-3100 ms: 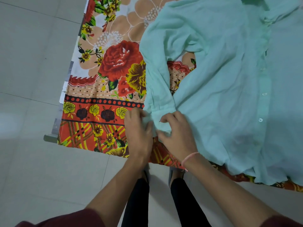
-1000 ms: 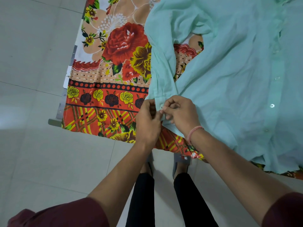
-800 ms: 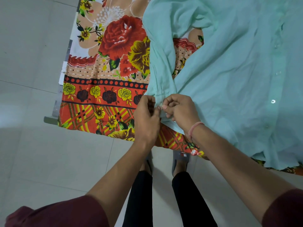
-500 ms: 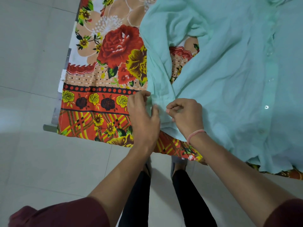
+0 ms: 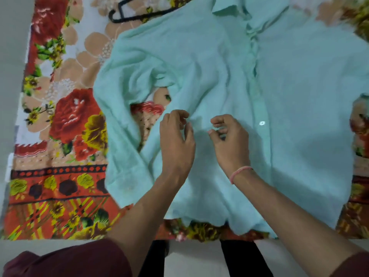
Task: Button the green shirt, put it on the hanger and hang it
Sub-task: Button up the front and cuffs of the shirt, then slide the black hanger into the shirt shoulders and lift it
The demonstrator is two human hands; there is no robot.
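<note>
one green shirt point(image 5: 219, 66) lay front up on the flowered sheet point(image 5: 69, 120), filling the view from the centre out to three o'clock, with its collar point(image 5: 229, 7) at twelve and its hem toward me at six. one shirt sleeve point(image 5: 119, 136) was bent into a loop at nine o'clock, and a patch of sheet showed through the loop. down the front strip i could plainly count only one white button point(image 5: 262, 123) — the others were too blurred to count.

my two hands were over the shirt's middle, side by side and apart. my left hand point(image 5: 176, 140) had its fingers loosely curled with nothing between them. my right hand point(image 5: 231, 144), at three o'clock of it, was curled the same way, thumb near forefinger, holding nothing i could see. whether either touched the cloth i could not tell. the button sat at two o'clock of my right hand, near but apart. one pink thread band point(image 5: 239, 171) circled my right wrist.

one black hanger point(image 5: 119, 21) lay on the sheet at eleven o'clock, cut off by the top edge, its near end reaching the shirt's shoulder — over or under it, i could not tell. two black trouser legs point(image 5: 243, 256) showed at six.
</note>
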